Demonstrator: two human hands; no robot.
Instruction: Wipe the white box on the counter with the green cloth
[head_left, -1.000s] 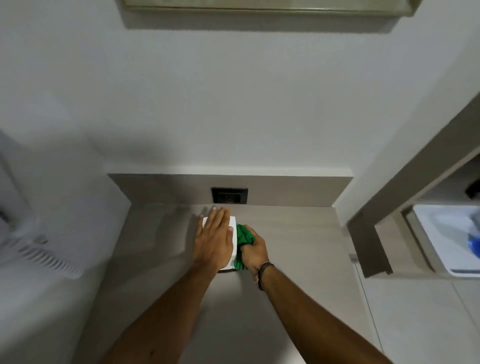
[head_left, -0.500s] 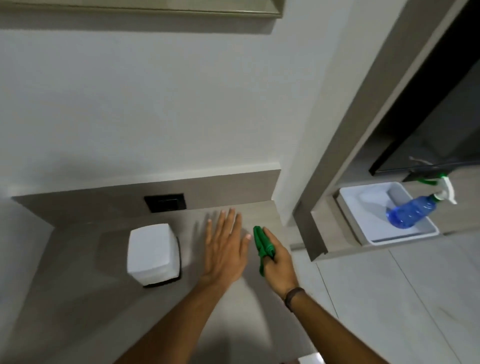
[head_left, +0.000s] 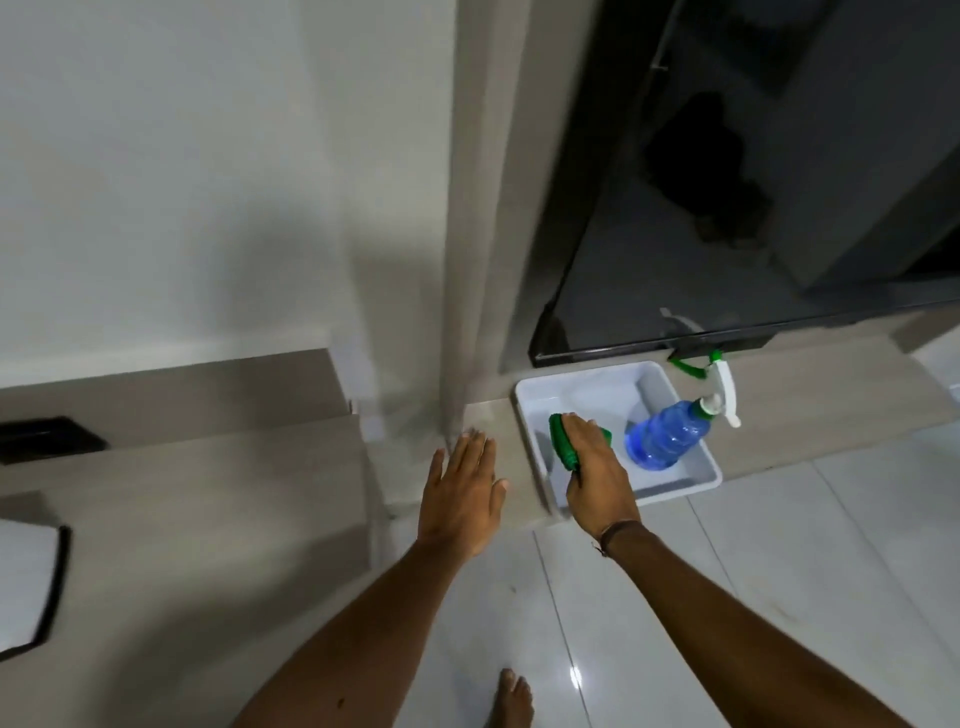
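Note:
The white box (head_left: 23, 579) sits on the wooden counter (head_left: 218, 499) at the far left edge of the view, partly cut off. My right hand (head_left: 597, 478) grips the bunched green cloth (head_left: 563, 441) over the white plastic tray (head_left: 540, 395), well to the right of the box. My left hand (head_left: 462, 491) hovers flat with fingers spread, empty, past the counter's right end.
In the tray lies a blue spray bottle (head_left: 667, 434) with a white trigger head. The tray rests on a low wooden ledge (head_left: 810, 415) below a dark glossy panel (head_left: 753, 182). A black wall socket (head_left: 49, 439) is behind the counter. A bare foot (head_left: 511, 699) stands on the tiled floor.
Both hands left the white box and swung right; the view turned with them. The right hand carried the green cloth from beside the box to over the tray.

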